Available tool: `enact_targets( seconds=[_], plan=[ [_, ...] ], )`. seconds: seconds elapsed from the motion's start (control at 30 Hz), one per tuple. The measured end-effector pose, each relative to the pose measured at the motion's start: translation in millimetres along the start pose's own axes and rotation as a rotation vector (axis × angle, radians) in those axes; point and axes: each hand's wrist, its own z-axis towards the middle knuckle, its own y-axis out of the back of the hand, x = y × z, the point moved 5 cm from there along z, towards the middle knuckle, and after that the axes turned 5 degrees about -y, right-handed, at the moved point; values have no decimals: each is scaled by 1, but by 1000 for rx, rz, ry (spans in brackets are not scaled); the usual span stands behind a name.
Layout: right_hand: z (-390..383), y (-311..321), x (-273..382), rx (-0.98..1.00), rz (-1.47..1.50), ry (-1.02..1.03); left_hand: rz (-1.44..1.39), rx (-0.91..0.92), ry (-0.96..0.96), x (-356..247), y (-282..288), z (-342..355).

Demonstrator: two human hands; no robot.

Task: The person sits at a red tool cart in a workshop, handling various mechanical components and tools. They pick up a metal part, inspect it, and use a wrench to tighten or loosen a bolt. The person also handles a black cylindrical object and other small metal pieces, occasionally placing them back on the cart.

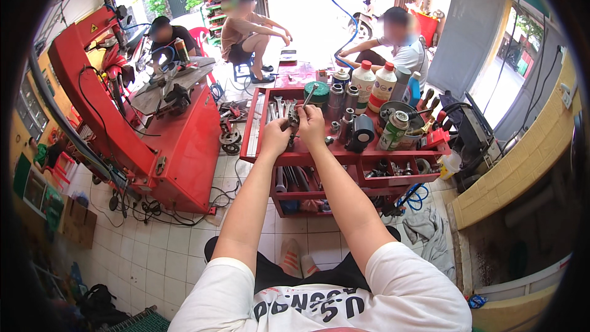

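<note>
Just above the red tool cart (296, 158), at twelve o'clock from the person's body, both hands meet at a dark piece (293, 121) with a slim metal rod (311, 94) slanting toward one o'clock. The left hand (278, 138) is curled round the dark piece; the right hand (313, 126) pinches the rod's lower end. Wrenches (274, 109) lie at ten o'clock from them, metal sockets (345, 124) at three, red-capped bottles (363, 83) at two.

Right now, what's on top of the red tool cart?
On the red tool cart: wrenches, red-capped bottles, a spray can, metal cylinders. The left hand and right hand cover whatever's behind them.
</note>
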Motion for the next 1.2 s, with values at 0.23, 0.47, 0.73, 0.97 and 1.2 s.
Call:
enact_targets(
  seconds=[0.23,0.47,0.73,0.97,1.2],
  plan=[
    [-1,-4,-13,-42,126,-235,-10,-13,-50,4,4,0],
    [-2,5,-11,-58,88,-223,65,-24,-39,-3,4,-1],
    [-3,-4,-8,-13,131,-156,87,-86,-83,12,4,0],
    [-2,-3,-33,10,231,-328,58,-54,-43,2,-1,0],
    [-3,-10,-33,-3,262,-335,95,-86,-76,7,3,0]
  ],
)
